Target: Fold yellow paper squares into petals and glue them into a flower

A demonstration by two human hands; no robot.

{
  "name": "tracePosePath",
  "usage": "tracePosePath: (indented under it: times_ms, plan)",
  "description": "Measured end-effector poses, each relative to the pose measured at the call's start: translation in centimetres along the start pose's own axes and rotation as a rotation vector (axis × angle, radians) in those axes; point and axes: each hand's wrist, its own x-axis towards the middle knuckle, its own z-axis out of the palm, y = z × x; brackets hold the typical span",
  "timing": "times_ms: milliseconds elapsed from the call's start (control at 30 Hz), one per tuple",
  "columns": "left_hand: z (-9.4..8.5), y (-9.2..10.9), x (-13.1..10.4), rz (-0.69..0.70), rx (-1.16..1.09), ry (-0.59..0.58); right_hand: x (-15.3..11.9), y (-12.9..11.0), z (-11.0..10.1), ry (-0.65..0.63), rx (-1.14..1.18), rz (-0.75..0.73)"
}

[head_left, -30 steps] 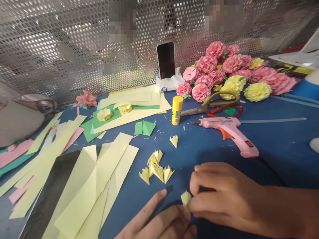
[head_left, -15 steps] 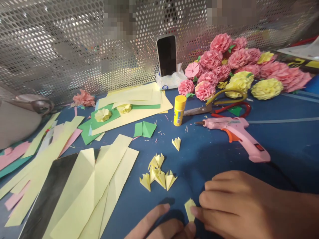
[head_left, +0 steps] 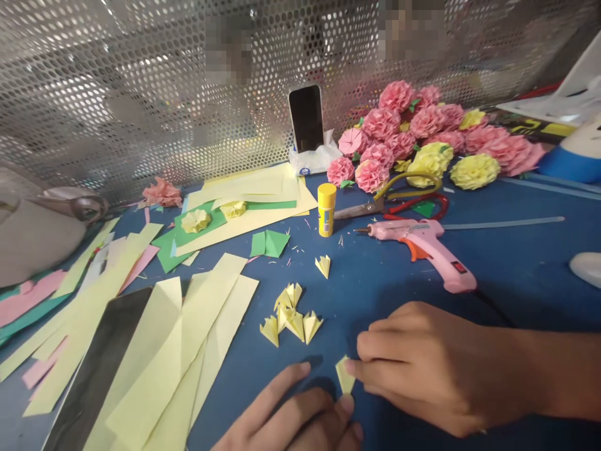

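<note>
The folded yellow paper piece (head_left: 345, 378) lies on the near part of the blue tabletop (head_left: 282, 263), between the two hands, its narrow end toward the near edge. The right hand (head_left: 422, 366) has its fingers curled close together, one fingertip on the piece's right side; whether another digit pinches from beneath is hidden. The left hand (head_left: 300, 419) has one finger stretched out clear of the paper and the others bent, with one fingertip at the piece's narrow end. Its grip cannot be told, as the underside is out of sight and the near part of the hand is cut off by the bottom edge.

Just left and farther off is a cluster of folded yellow paper pieces (head_left: 292, 318), overlapping so that some outlines are hard to separate; a single folded piece (head_left: 323, 266) lies beyond. Farther still, a yellow glue stick (head_left: 326, 216) stands upright, partly covering the tips of the scissors (head_left: 359, 210). Right of it lies a pink glue gun (head_left: 434, 250), its cord passing out of sight behind the right hand. At left, pale yellow paper strips (head_left: 188, 332) partly cover a black flat object (head_left: 101, 369), cut off at the bottom. A white object (head_left: 586, 269) at the right edge is cut off, too little shown to name.
</note>
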Motion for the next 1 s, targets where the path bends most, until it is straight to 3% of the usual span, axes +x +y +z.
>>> tracePosePath:
  times_ms: [100, 233, 267, 300, 333, 433, 567, 1000]
  plan:
    - [-0.1, -0.2, -0.3, 0.093, -0.018, -0.071, 0.0, -0.2, 0.0, -0.021, -0.023, -0.007]
    - [-1.5, -0.3, 0.3, 0.062, -0.071, -0.092, 0.4, -0.3, 0.5, -0.063, -0.002, 0.078]
    - [-2.0, -0.3, 0.5, 0.085, -0.072, -0.126, 0.6, -0.4, 0.6, -0.071, 0.025, 0.124]
    - [-2.5, -0.2, 0.8, 0.086, -0.073, -0.278, 0.7, -0.4, 0.6, -0.076, 0.059, 0.170]
    - [-2.9, 0.0, 1.0, 0.090, -0.080, -0.294, 0.8, -0.5, 0.7, -0.073, 0.095, 0.207]
    - [-3.6, 0.4, 1.3, 0.113, -0.071, -0.263, 0.9, -0.8, 0.4, -0.065, 0.193, 0.266]
    - [-3.5, 1.1, 1.3, 0.113, -0.072, -0.304, 1.1, -1.1, -0.2, -0.092, 0.272, 0.308]
    - [-3.3, 3.0, 2.8, 0.097, -0.152, -0.289, 2.3, -0.9, -1.3, -0.152, 0.304, 0.339]
